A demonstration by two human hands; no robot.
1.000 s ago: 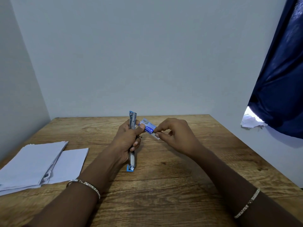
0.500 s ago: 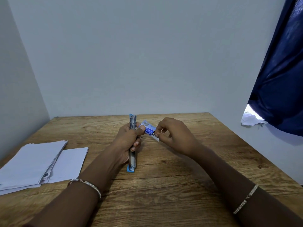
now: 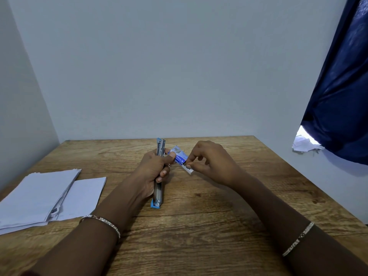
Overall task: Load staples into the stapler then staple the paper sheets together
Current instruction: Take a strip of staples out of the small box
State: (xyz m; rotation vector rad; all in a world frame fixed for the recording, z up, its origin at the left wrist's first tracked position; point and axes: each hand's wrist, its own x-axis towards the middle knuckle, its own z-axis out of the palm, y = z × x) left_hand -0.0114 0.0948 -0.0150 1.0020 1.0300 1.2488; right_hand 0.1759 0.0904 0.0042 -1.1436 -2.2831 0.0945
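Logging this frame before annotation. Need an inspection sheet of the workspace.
Surface: wooden table, set into a corner of pale walls.
Job's things: stapler, opened out long; staple box, white tray partly slid out; paper sheets, loosely stacked at the table's left.
Clutter: nothing seen.
Grippers: left hand grips the stapler, thumb on the staple box; right hand pinches the tray end.
Cables: nothing seen.
Surroundings: dark blue curtain at right, white scraps at its lower edge.
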